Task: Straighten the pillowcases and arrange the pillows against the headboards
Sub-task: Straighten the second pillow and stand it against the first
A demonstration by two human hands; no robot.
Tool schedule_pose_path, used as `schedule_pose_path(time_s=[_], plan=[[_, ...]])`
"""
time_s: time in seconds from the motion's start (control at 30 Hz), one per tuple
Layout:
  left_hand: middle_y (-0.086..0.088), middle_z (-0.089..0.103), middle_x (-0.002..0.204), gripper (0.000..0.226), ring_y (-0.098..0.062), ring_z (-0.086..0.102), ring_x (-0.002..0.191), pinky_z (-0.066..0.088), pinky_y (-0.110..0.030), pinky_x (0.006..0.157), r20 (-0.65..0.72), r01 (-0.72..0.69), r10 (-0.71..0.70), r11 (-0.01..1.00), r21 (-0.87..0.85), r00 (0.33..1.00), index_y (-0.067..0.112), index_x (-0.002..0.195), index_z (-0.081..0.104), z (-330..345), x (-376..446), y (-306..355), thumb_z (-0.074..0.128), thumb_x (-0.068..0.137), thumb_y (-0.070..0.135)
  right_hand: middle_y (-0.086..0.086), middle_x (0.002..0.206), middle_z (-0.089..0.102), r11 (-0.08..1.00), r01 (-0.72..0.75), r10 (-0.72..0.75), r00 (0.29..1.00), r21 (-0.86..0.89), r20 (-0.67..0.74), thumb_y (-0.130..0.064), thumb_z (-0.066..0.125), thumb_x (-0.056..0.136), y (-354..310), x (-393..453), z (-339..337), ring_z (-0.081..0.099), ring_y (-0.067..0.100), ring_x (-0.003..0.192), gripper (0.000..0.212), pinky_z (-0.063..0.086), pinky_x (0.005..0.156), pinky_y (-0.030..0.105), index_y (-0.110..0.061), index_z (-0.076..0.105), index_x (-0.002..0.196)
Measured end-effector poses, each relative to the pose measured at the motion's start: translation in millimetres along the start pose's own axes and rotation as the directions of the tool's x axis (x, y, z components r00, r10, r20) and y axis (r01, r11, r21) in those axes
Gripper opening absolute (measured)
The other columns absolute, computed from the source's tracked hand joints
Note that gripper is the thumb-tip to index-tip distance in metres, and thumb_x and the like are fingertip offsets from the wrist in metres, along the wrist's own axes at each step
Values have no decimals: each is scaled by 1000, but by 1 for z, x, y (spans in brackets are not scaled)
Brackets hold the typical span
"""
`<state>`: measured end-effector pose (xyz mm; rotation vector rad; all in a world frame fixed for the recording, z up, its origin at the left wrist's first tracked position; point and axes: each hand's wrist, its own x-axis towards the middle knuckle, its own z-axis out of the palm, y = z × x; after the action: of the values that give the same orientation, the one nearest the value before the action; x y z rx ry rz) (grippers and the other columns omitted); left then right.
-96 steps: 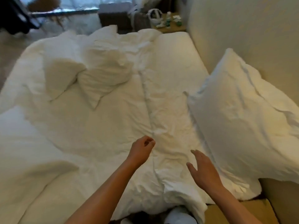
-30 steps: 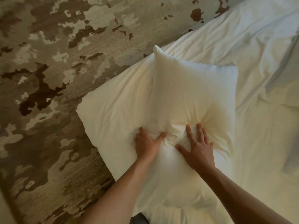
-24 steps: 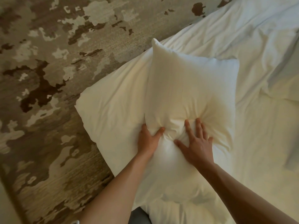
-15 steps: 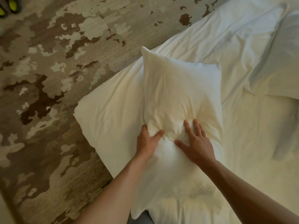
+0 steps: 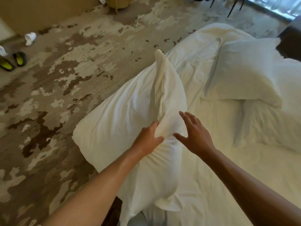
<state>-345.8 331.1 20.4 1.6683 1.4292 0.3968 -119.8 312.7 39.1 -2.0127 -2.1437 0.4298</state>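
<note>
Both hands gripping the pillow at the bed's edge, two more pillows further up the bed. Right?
Not quite. In the head view only the left hand grips the pillow; the right hand is open, fingers spread, at most brushing it. The pillow is at the bed's edge, and two more pillows lie further up.

A patterned carpet in mottled brown, tan and cream covers the floor. At the far left lies a pair of dark shoes with yellow-green insoles. A white paper cup lies tipped on its side nearby. Thin dark chair legs stand near a bright window.
</note>
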Motion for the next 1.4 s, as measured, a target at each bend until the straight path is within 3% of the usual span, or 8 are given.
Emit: schedule_pose_path(time_s=[0.17, 0.3, 0.47, 0.57, 0.73, 1.0, 1.23, 1.4], plan=[[6, 61, 110, 52, -15, 63, 99, 48, -27, 76, 108, -109, 89, 975, 195, 990, 36, 135, 43, -6, -56, 30, 68, 89, 38, -8, 170, 23, 985, 141, -140, 990, 95, -19, -65, 72, 83, 5, -23, -39, 40, 21, 149, 101, 53, 104, 44, -45, 12, 162], [19, 55, 88, 41, 0, 59, 74, 50, -27, 64, 224, -206, 142, 933, 296, 964, 44, 124, 47, 2, -107, 39, 66, 88, 37, -13, 173, 12, 934, 357, -355, 929, 3, 102, -70, 74, 78, 7, -43, -47, 45, 21, 140, 105, 53, 103, 42, -50, 13, 161], [14, 54, 77, 35, 3, 55, 64, 46, -24, 60, 248, -233, 147, 903, 362, 957, 41, 124, 52, 4, -149, 37, 65, 92, 38, -11, 123, 61, 914, 396, -405, 893, 87, 197, -59, 69, 87, 14, -78, -38, 64, 19, 106, 46, 55, 84, 37, -38, 62, 128], [7, 62, 86, 32, -9, 62, 73, 54, -34, 67, 236, -202, 110, 889, 411, 965, 37, 124, 51, 3, -164, 34, 61, 95, 44, -7, 95, 61, 922, 360, -376, 920, 144, 112, -35, 68, 95, 19, -102, -34, 66, 22, 84, 13, 54, 71, 40, -25, 69, 104], [2, 70, 103, 28, -22, 68, 86, 56, -40, 74, 117, -145, 101, 866, 479, 988, 30, 117, 56, 2, -179, 34, 58, 96, 48, -4, 89, 65, 931, 309, -312, 950, 193, -18, -22, 65, 97, 14, -129, -29, 65, 24, 79, 7, 53, 68, 39, -18, 71, 98], [8, 61, 65, 26, -13, 58, 59, 45, -31, 56, -26, -216, 293, 759, 615, 956, 29, 94, 60, -35, -175, 53, 52, 98, 54, -10, 80, 61, 922, 264, -201, 951, 284, -233, -24, 65, 96, -8, -165, -61, 58, 14, 67, 9, 45, 61, 31, -21, 68, 88], [6, 55, 58, 32, -9, 54, 55, 39, -28, 53, 106, -374, 386, 730, 572, 916, 26, 85, 56, -20, -157, 76, 53, 97, 56, -12, 67, 53, 956, 64, 20, 960, 287, -279, -26, 68, 95, -9, -225, -84, 54, 17, 60, 24, 46, 59, 37, -22, 59, 73], [2, 63, 68, 33, -20, 59, 63, 47, -35, 60, 262, -563, 520, 585, 584, 813, 21, 90, 58, 0, -148, 94, 52, 99, 52, -12, 57, 52, 936, -162, 263, 913, 313, -313, -28, 70, 94, -9, -269, -77, 55, 16, 56, 26, 46, 56, 36, -24, 59, 72]])
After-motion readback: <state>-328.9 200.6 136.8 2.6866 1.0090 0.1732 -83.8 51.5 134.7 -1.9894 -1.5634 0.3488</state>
